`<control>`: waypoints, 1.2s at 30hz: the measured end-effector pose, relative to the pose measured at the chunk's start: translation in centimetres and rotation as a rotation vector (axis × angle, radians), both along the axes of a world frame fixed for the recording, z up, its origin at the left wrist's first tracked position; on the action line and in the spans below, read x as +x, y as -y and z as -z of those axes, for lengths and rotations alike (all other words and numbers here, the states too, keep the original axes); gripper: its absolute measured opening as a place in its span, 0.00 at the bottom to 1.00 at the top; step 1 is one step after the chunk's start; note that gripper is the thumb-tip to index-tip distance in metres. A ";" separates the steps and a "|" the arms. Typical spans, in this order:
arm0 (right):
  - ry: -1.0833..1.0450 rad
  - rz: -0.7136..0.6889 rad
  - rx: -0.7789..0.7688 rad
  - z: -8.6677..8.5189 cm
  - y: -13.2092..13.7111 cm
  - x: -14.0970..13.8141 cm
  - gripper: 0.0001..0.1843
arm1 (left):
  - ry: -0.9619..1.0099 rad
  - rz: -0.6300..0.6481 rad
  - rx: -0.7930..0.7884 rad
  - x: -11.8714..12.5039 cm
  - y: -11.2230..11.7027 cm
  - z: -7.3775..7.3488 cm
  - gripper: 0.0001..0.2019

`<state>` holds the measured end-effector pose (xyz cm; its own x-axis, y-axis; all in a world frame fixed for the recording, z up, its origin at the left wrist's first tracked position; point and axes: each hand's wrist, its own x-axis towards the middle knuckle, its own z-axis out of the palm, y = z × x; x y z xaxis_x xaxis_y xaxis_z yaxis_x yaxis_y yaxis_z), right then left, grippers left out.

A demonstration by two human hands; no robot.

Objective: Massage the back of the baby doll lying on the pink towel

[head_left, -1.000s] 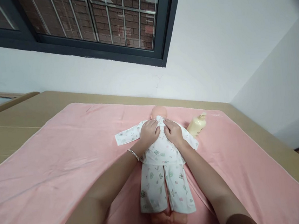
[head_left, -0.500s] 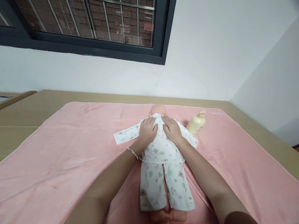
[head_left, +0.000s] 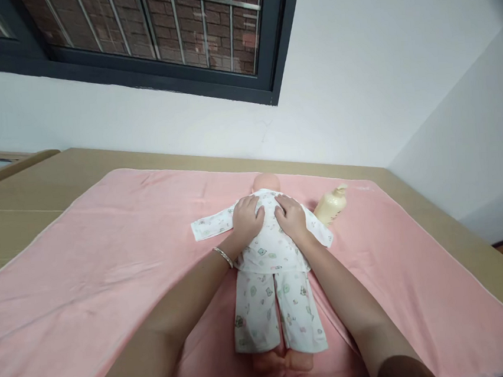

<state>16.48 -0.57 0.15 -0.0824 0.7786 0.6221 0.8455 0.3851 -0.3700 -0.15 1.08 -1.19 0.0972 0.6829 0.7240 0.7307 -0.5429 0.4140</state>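
A baby doll (head_left: 266, 182) lies on a pink blanket (head_left: 119, 248), its head toward the wall and its feet (head_left: 300, 360) toward me. It wears a white printed long-sleeved top (head_left: 269, 255) and matching trousers (head_left: 257, 312), with the sleeves spread to the sides. My left hand (head_left: 247, 218) rests flat on the upper left of the top, fingers stretched out. On the upper right, my right hand (head_left: 290, 215) lies with its fingers extended and slightly apart. Neither hand grasps anything. A silver bracelet (head_left: 223, 256) circles my left wrist.
A pale yellow pump bottle (head_left: 331, 206) lies tilted on the blanket beside the doll's right-side sleeve. The blanket covers a wooden surface (head_left: 418, 211) that meets a white wall (head_left: 335, 85). Above is a dark-framed window (head_left: 263, 83) with bars.
My right hand has shifted very slightly to the right on the top. My left hand stays nearly where it was, and the doll and bottle look unmoved.
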 end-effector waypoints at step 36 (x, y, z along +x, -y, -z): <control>-0.050 0.015 -0.081 -0.5 0.0 -0.1 0.22 | 0.021 -0.075 -0.037 0.2 0.1 0.0 0.13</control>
